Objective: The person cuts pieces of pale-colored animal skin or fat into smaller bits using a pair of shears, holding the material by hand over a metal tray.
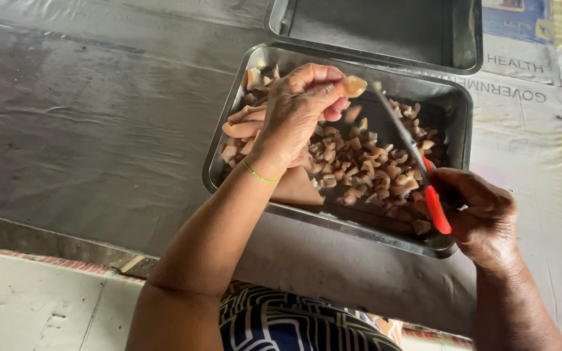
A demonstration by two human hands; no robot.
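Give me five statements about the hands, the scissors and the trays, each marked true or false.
1. The left hand pinches a pale piece in its fingers. True.
2. The right hand holds a knife. False: it holds red-handled scissors.
3. The near tray holds many cut pieces. True.
4. The far tray is full of pieces. False: none show in it.
5. A green band circles the right wrist. False: it is on the left wrist.
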